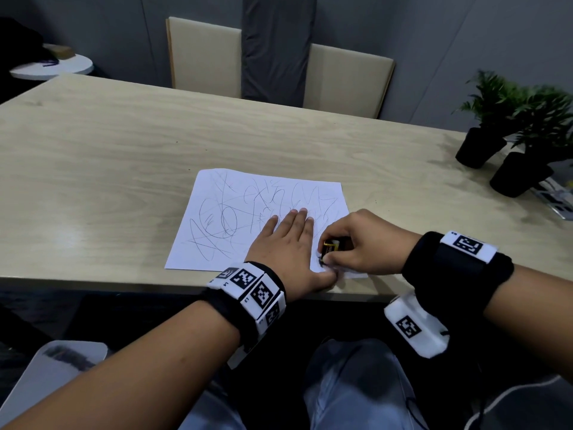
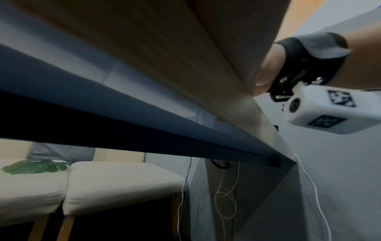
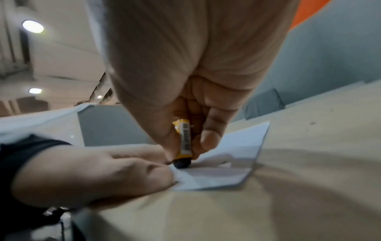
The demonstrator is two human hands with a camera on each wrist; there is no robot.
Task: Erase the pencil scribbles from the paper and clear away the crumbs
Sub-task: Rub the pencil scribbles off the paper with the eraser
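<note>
— Right hand (image 1: 361, 240): pinching one eraser (image 3: 184, 143) in a yellow sleeve between thumb and fingertips (image 3: 208, 138), dark tip down and touching the paper (image 1: 235, 212) at its near right corner.

— And the left hand (image 1: 291, 246)?

— Flat on the same sheet, fingers (image 1: 297, 218) straight and spread, palm down just left of the eraser, thumb (image 3: 132, 171) beside the eraser tip. Gripping nothing, only pressing the sheet.

— Where on the paper, then?

— Eraser at the near right corner; left hand across the near right part; pencil scribbles (image 1: 223, 215) over most of the rest, from the left edge to the far right corner.

— Crumbs?

— A few dark specks (image 1: 321, 260) by the eraser tip on the sheet's near edge; too small to count.

— Counts, outward from the paper?

— One sheet, lying near the front edge of one light wooden table (image 1: 108, 156). Two potted plants (image 1: 508, 131) in black pots well off to the right of the sheet, side by side. Two beige chair backs (image 1: 204, 54) beyond the sheet, past the table's far edge, a grey cushion (image 1: 276, 48) between them. One round white side table (image 1: 52, 68) far to the left of the sheet. Two marker wristbands, one on each wrist.
</note>
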